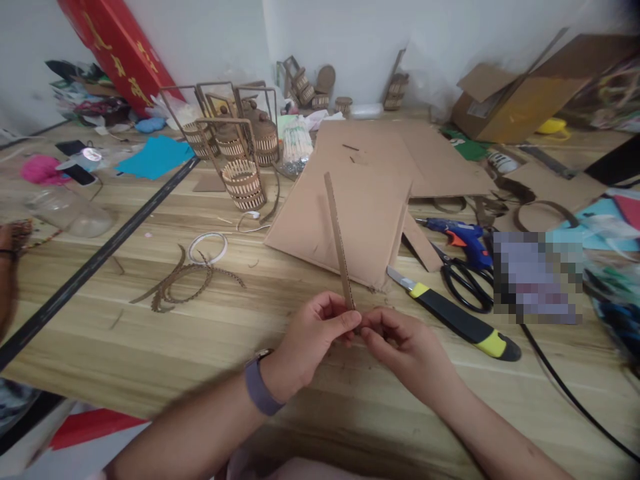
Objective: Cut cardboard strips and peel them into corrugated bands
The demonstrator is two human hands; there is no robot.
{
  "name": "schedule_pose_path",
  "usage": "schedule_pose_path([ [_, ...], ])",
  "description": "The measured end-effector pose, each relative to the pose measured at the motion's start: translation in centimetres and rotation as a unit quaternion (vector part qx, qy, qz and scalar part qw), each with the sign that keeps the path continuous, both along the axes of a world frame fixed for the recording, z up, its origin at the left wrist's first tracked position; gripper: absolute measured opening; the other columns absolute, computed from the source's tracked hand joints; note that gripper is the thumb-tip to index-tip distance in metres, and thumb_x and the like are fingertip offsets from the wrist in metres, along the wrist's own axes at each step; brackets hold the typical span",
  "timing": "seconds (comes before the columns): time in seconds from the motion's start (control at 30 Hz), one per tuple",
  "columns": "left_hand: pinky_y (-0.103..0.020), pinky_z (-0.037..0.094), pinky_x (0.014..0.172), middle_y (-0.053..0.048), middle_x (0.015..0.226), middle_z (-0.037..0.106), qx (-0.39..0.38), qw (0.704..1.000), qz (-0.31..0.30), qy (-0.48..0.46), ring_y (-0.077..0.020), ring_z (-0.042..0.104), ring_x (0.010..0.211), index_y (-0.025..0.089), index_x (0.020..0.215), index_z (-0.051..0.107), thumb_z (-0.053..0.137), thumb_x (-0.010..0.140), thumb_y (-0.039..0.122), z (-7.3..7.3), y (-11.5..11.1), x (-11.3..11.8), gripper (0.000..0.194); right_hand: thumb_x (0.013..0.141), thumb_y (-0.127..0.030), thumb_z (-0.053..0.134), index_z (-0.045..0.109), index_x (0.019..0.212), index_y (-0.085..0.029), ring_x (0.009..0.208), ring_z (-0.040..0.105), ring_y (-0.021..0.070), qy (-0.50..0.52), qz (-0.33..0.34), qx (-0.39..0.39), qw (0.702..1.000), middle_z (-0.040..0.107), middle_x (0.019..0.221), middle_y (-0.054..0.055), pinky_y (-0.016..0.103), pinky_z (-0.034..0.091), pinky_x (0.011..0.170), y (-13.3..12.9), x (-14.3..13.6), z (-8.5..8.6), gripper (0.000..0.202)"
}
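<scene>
A narrow cardboard strip [339,233] rises from my left hand [313,333], tilted away from me over a large cardboard sheet [365,167]. The left thumb and fingers pinch it near its lower end. My right hand [407,347] is closed right beside, its fingertips meeting the strip's bottom end, which the fingers partly hide. To the right of the hands lies a yellow and black utility knife [455,323] with its blade out. Black-handled scissors [467,283] and a blue glue gun [463,237] rest behind it.
Left of the hands are curled cardboard strips [190,283] and a white ring of tape [207,248]. Several small woven baskets [243,183] with tall handles stand farther back. A glass jar [70,212] lies at left, near another person's arm [7,280]. A cardboard box [530,93] sits back right.
</scene>
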State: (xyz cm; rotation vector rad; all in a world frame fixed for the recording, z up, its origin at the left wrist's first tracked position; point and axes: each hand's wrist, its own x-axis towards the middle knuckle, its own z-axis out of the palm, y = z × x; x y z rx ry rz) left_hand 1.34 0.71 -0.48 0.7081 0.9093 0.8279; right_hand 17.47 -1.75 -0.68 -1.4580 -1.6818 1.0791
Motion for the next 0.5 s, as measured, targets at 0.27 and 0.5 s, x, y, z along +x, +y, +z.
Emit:
schedule_pose_path([
  [0.27,-0.024,0.04,0.057,0.0,0.071,0.062,0.012,1.0,-0.015,0.012,-0.0117,0.054,0.063,0.015,0.084,0.066,0.085,0.062,0.041,-0.3,-0.1,0.0,0.039,0.081,-0.031,0.056,0.066,0.069,-0.019,0.053,0.046,0.0117,0.016,0.032,-0.032,0.999,0.06,0.059,-0.001,0.024,0.036,0.048,0.1,0.3,-0.3,0.019],
  [0.5,-0.027,0.043,0.068,-0.003,0.082,0.064,0.209,0.955,-0.06,0.204,-0.0166,0.058,0.075,0.018,0.092,0.075,0.07,0.083,0.029,0.5,-0.6,-0.8,0.015,0.083,-0.042,0.065,0.066,0.095,-0.02,0.052,0.044,0.011,0.11,-0.085,0.049,0.989,0.053,0.063,-0.003,0.023,0.035,0.045,0.5,1.6,1.4,0.025],
])
